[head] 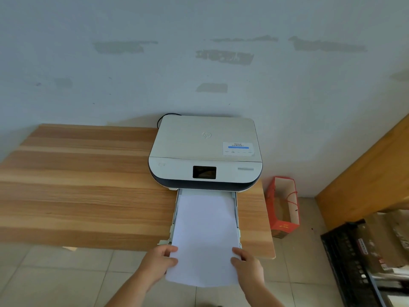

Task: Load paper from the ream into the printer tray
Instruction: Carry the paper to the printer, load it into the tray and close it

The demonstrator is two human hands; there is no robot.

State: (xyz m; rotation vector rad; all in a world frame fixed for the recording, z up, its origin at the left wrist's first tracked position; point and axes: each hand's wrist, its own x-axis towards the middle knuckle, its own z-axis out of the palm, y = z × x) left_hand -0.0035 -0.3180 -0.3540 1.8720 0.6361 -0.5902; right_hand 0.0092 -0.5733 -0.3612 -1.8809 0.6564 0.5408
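Observation:
A white printer (204, 147) with a dark front band and a small black screen sits at the right end of a wooden table. Its paper tray (236, 209) is pulled out toward me. A stack of white paper (204, 229) lies partly in the tray, its near end sticking out past the table edge. My left hand (160, 261) grips the stack's near left edge. My right hand (246, 262) grips its near right edge. No ream is in view.
The wooden table (77, 185) stretches left of the printer, against a pale wall. A red paper bag (283, 207) stands on the tiled floor to the right. A black crate (354, 262) and a wooden panel (365, 173) are at far right.

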